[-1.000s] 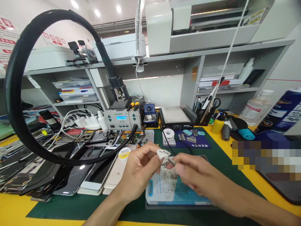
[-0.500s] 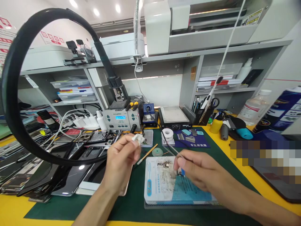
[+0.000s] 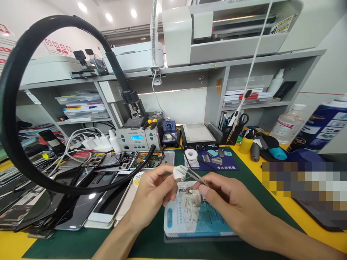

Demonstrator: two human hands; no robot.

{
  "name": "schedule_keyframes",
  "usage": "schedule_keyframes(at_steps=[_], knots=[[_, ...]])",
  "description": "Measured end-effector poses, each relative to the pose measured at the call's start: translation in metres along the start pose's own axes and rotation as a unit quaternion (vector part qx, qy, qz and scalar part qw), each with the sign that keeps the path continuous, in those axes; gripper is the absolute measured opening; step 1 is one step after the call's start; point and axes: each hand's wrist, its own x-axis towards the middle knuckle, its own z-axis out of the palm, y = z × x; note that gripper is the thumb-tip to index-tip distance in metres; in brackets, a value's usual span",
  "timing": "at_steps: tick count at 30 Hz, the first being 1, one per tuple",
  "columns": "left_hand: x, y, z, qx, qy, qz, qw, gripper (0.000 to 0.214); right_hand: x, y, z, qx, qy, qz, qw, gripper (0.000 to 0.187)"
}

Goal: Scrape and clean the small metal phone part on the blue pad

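Over green mat (image 3: 148, 245), pinching tissue (image 3: 179, 173) in left hand (image 3: 154, 189) and tweezers (image 3: 198, 177) in right hand (image 3: 231, 200), seemingly midway: touching, not yet set down

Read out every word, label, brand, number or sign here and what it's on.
"专注好壳膜", my best reading: white print on the dark blue mat.
Too small or blurred: red wall characters; yellow sticker; round label; print on the grey station, flat-topped unit, clear bottle, blue can and blue-and-white pad.
None readable on the white wipe or the tweezers.
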Motion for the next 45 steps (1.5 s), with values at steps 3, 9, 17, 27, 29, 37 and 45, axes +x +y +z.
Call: schedule_keyframes(at_steps=[3, 9, 17, 27, 29, 37, 45], knots=[[0.0, 0.0, 0.001, -0.002, -0.023, -0.015, 1.0, 0.037, -0.001, 0.0, 0.001, -0.039, -0.003, -0.026, 0.999, 0.036], [-0.002, 0.004, 0.003, -0.03, -0.061, -0.03, 0.997, 0.035, 0.002, 0.001, 0.002, -0.073, -0.013, -0.039, 0.996, 0.035], [-0.004, 0.005, 0.004, -0.032, -0.054, -0.042, 0.997, 0.028, 0.005, 0.003, -0.001, 0.018, -0.038, 0.014, 0.999, 0.04], [-0.003, 0.004, 0.003, -0.066, -0.074, -0.075, 0.992, 0.029, 0.005, 0.009, 0.0, 0.087, -0.038, 0.054, 0.994, 0.033], [-0.003, 0.004, 0.004, -0.055, -0.072, -0.069, 0.993, 0.028, 0.003, 0.009, 0.002, 0.027, -0.016, 0.033, 0.999, 0.03], [-0.002, -0.001, 0.007, -0.011, -0.034, -0.002, 0.999, 0.035, 0.003, 0.003, 0.0, 0.082, -0.044, 0.05, 0.994, 0.031], [-0.001, 0.003, 0.002, -0.02, 0.032, 0.033, 0.999, 0.045, 0.01, 0.003, -0.01, 0.331, -0.139, 0.159, 0.92, 0.035]])
